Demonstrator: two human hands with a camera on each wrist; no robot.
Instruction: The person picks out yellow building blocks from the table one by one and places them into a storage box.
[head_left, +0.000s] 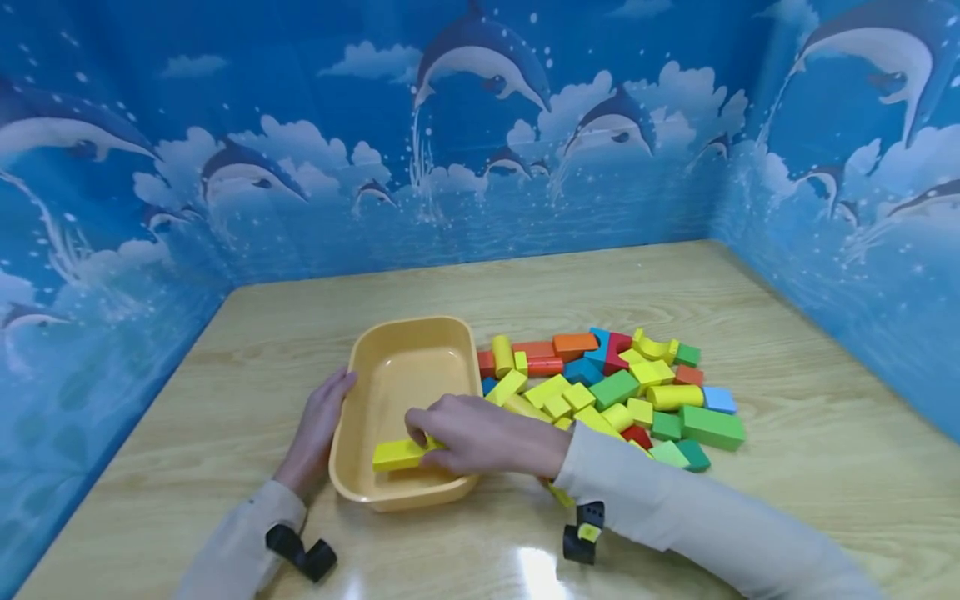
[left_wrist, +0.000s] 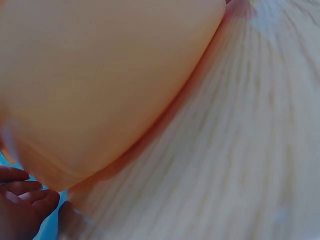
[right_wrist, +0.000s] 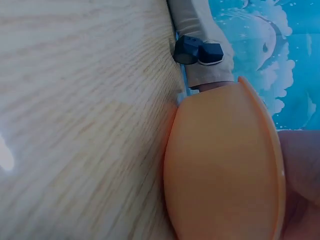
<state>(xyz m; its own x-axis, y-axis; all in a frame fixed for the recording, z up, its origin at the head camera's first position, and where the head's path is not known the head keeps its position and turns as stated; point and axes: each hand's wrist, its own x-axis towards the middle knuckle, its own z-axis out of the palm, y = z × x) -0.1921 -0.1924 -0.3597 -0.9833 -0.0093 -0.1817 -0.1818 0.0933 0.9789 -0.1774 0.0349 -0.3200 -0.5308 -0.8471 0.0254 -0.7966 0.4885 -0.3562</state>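
Yellow rectangular block (head_left: 394, 456) | pinched by right hand (head_left: 468, 435), inside tan rounded-corner plastic tray (head_left: 405, 375) | left hand (head_left: 317, 433): fingers relaxed against tray's side | multicoloured geometric blocks (head_left: 615, 388) beside tray

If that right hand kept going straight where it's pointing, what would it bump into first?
Beyond the yellow block it holds, the right hand would probably meet the left wall of the tan tray. Height is hard to judge, so it might touch the tray's floor first.
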